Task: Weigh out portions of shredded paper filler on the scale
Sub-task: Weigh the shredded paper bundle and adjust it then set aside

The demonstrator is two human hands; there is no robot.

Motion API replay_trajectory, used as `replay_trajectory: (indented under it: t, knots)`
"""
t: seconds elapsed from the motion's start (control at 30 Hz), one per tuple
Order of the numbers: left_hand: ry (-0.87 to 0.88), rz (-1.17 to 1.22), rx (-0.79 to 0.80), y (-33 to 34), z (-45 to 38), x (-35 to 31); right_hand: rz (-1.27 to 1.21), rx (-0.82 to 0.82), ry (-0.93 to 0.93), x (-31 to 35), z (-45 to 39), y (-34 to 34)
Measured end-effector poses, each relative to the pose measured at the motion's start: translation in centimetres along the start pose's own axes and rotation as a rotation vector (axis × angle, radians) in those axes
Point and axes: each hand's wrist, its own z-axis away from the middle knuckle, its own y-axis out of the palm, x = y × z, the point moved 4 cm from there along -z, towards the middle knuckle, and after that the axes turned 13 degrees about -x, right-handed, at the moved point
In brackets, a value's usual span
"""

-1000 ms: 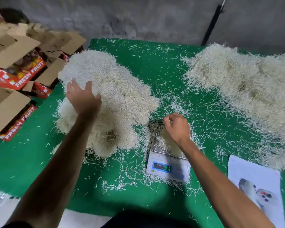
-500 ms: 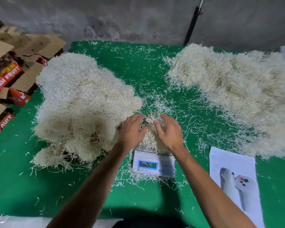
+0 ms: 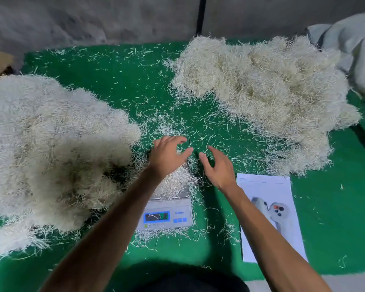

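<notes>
Hovering open, left hand (image 3: 167, 153), right hand (image 3: 218, 165), shredded paper portion (image 3: 175, 182) below; scale (image 3: 167, 216)

A green cloth (image 3: 118, 85) covers the work surface, backed by a rough grey wall (image 3: 93, 20) with a black vertical pole (image 3: 200, 15) against it (a crumpled grey-white sheet (image 3: 354, 43) lies at the far right edge).

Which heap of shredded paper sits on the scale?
The small heap under the left hand sits on the scale; both big piles lie on the green cloth.
</notes>
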Motion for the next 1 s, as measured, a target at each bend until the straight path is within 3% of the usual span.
replay_trajectory:
  t: [0.27, 0.43, 0.53, 0.77, 1.0]
  knots:
    - [0.040, 0.019, 0.074, 5.7, -5.8, -1.4, 0.129, 0.085, 0.018, -5.6, -7.4, 1.6]
    - [-0.051, -0.023, 0.278, 10.9, -9.9, -1.0, 0.227, 0.144, 0.026, -9.2, -14.3, 3.4]
    - [-0.086, -0.047, 0.323, 13.7, -11.9, -0.4, 0.283, 0.171, 0.021, -10.9, -18.3, 4.7]
    - [-0.165, -0.290, 0.245, 17.0, -14.5, 1.9, 0.358, 0.118, 0.011, -13.2, -23.9, 6.3]
    - [-0.200, -0.254, 0.252, 17.4, -13.8, 3.6, 0.478, 0.157, -0.017, -14.7, -27.1, 7.3]
